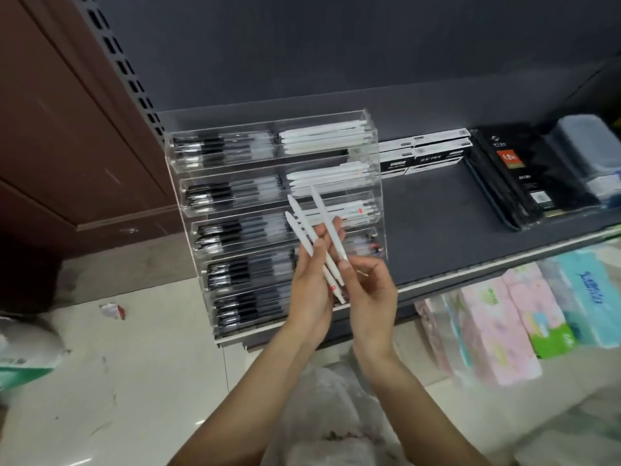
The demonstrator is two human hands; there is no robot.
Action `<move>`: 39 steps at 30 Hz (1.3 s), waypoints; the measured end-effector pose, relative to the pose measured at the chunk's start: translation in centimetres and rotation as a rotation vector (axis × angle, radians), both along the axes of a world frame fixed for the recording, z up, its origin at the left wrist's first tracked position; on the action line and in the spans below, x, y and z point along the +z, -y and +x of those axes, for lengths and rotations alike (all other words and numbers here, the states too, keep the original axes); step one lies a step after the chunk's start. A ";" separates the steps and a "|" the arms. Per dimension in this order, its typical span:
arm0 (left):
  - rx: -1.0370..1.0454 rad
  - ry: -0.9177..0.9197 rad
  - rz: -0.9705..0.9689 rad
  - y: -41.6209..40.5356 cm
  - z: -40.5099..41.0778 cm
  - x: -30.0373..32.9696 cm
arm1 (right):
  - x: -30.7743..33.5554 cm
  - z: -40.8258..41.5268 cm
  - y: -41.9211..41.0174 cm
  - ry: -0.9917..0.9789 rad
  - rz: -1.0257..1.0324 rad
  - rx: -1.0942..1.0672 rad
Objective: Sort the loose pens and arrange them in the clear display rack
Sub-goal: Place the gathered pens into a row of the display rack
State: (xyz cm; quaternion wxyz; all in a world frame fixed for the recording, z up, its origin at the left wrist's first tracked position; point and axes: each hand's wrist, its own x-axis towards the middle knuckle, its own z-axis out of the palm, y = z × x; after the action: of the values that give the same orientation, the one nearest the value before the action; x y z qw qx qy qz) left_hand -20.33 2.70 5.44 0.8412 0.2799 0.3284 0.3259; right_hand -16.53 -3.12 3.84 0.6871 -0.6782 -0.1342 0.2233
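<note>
A plastic bag (332,415) is seen nearest. Above it, white pens (311,237) are gripped in the left hand (311,290), while one is pinched by the right hand (371,290), seemingly at its lower end. Behind stands the clear display rack (268,210), tiers holding black and white pens.

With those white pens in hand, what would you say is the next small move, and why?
Probably lay the white pens held by the left hand into the rack's right column: its upper bins hold matching white pens, its left bins dark ones.
</note>
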 end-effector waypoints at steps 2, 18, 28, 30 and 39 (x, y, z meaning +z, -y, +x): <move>-0.013 -0.043 0.072 0.5 -0.4 -0.2 | 0.1 -0.7 0.3 0.017 -0.051 0.020; 0.072 -0.351 0.372 0.5 -2.7 -0.3 | 0.9 -1.3 2.1 0.035 -0.102 0.175; 0.082 -0.363 0.263 -1.0 -2.6 0.5 | 2.3 4.9 1.3 -0.038 -0.004 0.432; 0.071 -0.363 0.229 -1.1 -2.5 0.9 | 3.0 7.4 1.1 0.009 -0.039 0.587; 0.321 -0.415 0.049 -1.8 -0.3 0.6 | 3.3 18.0 -4.0 0.755 -0.170 0.469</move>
State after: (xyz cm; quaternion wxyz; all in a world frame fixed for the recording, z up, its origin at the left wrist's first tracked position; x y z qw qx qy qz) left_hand -20.60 4.47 6.06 0.6863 0.3056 0.5261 0.3985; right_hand 1.46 0.83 7.14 0.4628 -0.7172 -0.5069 0.1202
